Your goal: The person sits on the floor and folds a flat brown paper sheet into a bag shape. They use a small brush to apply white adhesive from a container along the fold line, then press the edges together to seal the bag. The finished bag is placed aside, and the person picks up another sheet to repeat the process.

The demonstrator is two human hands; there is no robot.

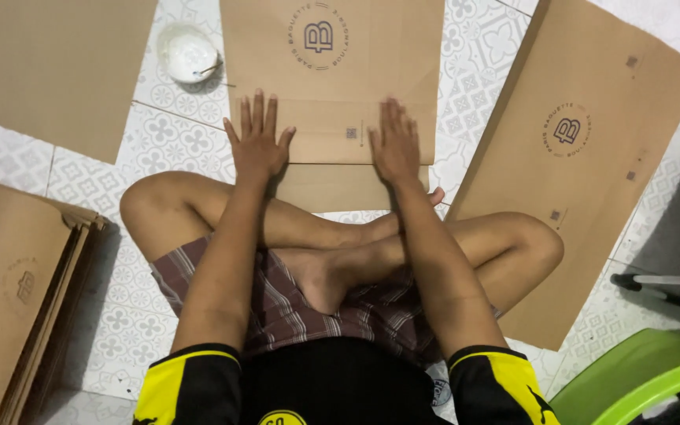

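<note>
Brown paper bag [332, 86], flat on the patterned tile floor [175, 145] at 12 o'clock from the crossed legs, bottom end folded up into a flap [332, 134] bearing a small square code mark. Left hand [256, 145] pressed palm down on the flap's left end, fingers spread and straight, gripping nothing. Right hand [393, 145] pressed flat on the flap's right part, fingers together and extended, likewise gripping nothing. Round printed emblem near the bag's far end. Small white bowl [187, 53] with a thin stick resting in it, at 11 o'clock, just beside the bag's left edge. Second flat bag [584, 157] at 2 o'clock, lying at a slant. Plain brown sheet [49, 71] at 10 o'clock. Stack of flat bags [17, 291] at 8 o'clock. Green plastic item [639, 378] at 4 o'clock, partly cut off by the frame.
</note>
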